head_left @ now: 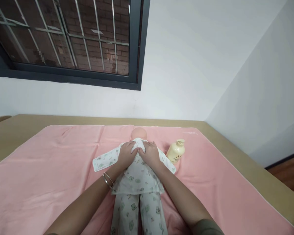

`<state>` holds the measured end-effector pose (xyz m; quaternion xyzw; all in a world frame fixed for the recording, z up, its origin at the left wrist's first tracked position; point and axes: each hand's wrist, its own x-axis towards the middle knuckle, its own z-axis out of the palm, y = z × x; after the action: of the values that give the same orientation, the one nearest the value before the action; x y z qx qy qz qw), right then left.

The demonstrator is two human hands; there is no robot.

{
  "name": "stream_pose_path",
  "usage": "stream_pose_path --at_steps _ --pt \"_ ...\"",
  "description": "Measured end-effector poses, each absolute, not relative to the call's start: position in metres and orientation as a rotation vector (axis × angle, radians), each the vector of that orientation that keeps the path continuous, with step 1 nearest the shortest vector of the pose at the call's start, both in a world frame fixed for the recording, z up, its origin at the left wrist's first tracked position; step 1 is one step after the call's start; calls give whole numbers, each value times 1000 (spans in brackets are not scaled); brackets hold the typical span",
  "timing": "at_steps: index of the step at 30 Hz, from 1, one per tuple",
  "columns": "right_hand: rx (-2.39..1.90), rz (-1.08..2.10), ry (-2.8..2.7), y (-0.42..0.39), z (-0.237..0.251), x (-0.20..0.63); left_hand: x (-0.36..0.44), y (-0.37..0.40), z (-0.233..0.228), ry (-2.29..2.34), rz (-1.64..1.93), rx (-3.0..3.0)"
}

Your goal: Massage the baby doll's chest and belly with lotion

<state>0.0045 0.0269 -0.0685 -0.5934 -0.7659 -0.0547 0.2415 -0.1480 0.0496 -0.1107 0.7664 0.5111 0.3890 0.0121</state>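
We press our left hand (127, 153) and right hand (150, 153) flat, fingers spread, on the chest of the doll (137, 176), lying mid-towel (51, 163); a lotion bottle (175, 151) stands at its 2 o'clock.

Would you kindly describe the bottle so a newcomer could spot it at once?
On the pink towel covering the table, look just right of the doll, beside the right hand. The bottle lies there: cream-yellow with a pump top, the only hard container on the towel.

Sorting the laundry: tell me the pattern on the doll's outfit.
White outfit with small green animal prints, head view.
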Motion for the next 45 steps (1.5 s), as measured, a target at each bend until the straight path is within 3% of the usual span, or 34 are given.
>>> stream_pose_path --at_steps 4,10,18,37,45 --pt "-1615 -176 -2109 17 -71 3 -148 43 -109 1554 1258 2395" --pt "-1746 -48 -1997 18 -70 7 -149 39 -112 1864 1202 2358" --pt "-1690 -80 -2140 16 -66 6 -150 41 -110 1581 1233 2414" --pt "-1633 37 -2099 16 -78 14 -151 37 -113 1649 1202 2310" --pt "-1826 99 -2055 5 -68 8 -149 33 -115 1791 1236 2298"
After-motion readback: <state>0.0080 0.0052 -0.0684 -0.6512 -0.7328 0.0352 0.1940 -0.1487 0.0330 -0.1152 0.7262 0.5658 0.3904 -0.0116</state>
